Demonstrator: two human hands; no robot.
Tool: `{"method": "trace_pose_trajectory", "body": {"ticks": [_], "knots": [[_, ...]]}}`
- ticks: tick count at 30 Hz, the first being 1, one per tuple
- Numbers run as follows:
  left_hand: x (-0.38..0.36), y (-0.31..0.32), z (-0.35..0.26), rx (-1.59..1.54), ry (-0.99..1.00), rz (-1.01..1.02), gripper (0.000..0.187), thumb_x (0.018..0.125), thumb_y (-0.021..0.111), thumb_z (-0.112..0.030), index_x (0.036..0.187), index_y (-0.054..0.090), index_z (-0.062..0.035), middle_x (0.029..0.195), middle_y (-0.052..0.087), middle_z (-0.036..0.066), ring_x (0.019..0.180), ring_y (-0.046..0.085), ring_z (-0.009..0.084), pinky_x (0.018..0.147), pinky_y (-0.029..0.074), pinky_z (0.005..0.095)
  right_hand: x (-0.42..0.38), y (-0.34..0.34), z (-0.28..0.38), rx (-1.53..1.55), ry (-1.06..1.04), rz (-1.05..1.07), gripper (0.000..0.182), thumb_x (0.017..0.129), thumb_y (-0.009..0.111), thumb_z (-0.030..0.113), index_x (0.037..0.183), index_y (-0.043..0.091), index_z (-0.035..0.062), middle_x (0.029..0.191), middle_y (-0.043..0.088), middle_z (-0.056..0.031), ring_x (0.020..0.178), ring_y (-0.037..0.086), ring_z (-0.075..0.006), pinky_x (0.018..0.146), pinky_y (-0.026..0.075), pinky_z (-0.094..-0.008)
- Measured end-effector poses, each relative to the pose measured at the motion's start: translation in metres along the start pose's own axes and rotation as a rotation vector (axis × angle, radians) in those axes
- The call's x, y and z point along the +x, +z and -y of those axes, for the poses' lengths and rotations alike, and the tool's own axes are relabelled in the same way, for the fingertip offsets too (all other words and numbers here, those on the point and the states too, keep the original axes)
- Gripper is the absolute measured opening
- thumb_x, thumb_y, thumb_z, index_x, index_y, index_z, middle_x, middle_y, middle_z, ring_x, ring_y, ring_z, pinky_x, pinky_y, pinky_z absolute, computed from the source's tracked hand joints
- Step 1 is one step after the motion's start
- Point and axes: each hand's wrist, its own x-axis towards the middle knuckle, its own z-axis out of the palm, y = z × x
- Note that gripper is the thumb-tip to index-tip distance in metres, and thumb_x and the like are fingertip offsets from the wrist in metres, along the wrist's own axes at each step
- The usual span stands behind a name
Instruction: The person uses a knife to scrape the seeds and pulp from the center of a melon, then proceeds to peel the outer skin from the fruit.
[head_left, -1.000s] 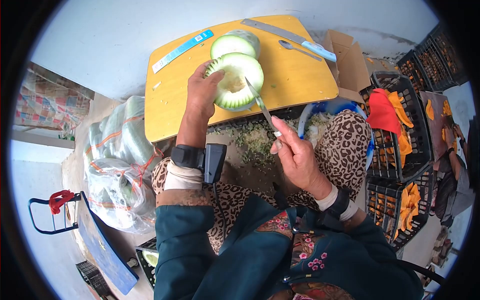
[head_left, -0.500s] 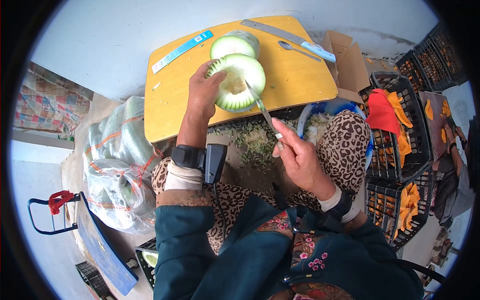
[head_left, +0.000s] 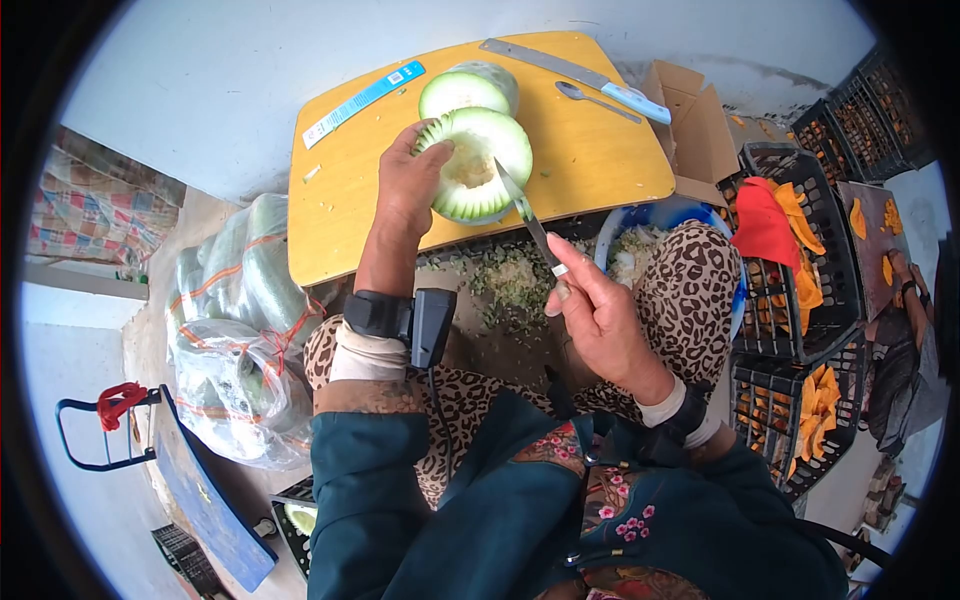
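A hollowed winter melon half (head_left: 505, 150) is tilted toward me at the front of the yellow table (head_left: 590, 180), with notches cut along the left and lower parts of its rim. My left hand (head_left: 412, 180) grips its left side, thumb over the rim. In my right hand (head_left: 600, 320) is a knife (head_left: 532, 222), its blade against the melon's right rim. Behind stands another cut winter melon piece (head_left: 465, 92), pale face toward me. A long knife with a blue-white handle (head_left: 640, 102), a spoon (head_left: 600, 102) and a blue cardboard sleeve (head_left: 365, 103) lie on the table.
Bagged whole winter melons (head_left: 240, 300) stand on the left beside a blue folding cart (head_left: 210, 490). Peelings and seeds (head_left: 510, 280) litter the floor below the table. Black crates (head_left: 790, 330) with orange pieces, a blue-white basin (head_left: 612, 225) and a cardboard box (head_left: 690, 130) are right.
The knife and my right hand have shifted very slightly down and right along the rim. My left hand keeps its hold on the melon.
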Motion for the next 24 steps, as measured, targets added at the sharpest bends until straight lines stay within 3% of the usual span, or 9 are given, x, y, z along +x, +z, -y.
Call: {"method": "trace_pose_trajectory", "body": {"ticks": [7, 13, 22, 24], "knots": [[0.0, 0.002, 0.0, -0.031, 0.002, -0.039, 0.039, 0.085, 0.059, 0.003, 0.124, 0.054, 0.0052, 0.104, 0.063, 0.014, 0.086, 0.066, 0.0203, 0.071, 0.057, 0.0315, -0.003, 0.002, 0.001, 0.013, 0.024, -0.026, 0.05, 0.093, 0.047, -0.002, 0.143, 0.042, 0.0046, 0.08, 0.062, -0.0125, 0.072, 0.065, -0.0193, 0.068, 0.051, -0.0302], [0.001, 0.002, 0.001, 0.0, -0.006, -0.048, 0.037, 0.087, 0.061, 0.001, 0.124, 0.054, 0.0032, 0.106, 0.064, 0.012, 0.09, 0.066, 0.0196, 0.077, 0.057, 0.0316, -0.006, 0.002, 0.006, 0.03, 0.049, -0.005, 0.05, 0.093, 0.047, -0.002, 0.142, 0.042, 0.0045, 0.081, 0.062, -0.013, 0.071, 0.065, -0.0203, 0.068, 0.051, -0.0299], [0.002, 0.003, 0.006, 0.014, 0.019, -0.069, 0.036, 0.087, 0.061, 0.001, 0.123, 0.054, 0.0033, 0.104, 0.064, 0.012, 0.088, 0.066, 0.02, 0.074, 0.057, 0.0317, -0.01, 0.006, 0.008, -0.056, 0.029, -0.052, 0.052, 0.092, 0.047, -0.003, 0.142, 0.042, 0.0046, 0.085, 0.063, -0.0171, 0.076, 0.069, -0.0258, 0.069, 0.053, -0.0335], [0.001, 0.005, 0.004, 0.018, 0.022, -0.079, 0.036, 0.088, 0.061, 0.001, 0.123, 0.055, 0.0032, 0.104, 0.064, 0.012, 0.088, 0.066, 0.0197, 0.074, 0.057, 0.0316, -0.011, 0.01, 0.007, -0.075, -0.001, -0.081, 0.05, 0.094, 0.045, -0.003, 0.143, 0.042, 0.0051, 0.081, 0.061, -0.012, 0.072, 0.064, -0.0185, 0.068, 0.051, -0.0293]]}}
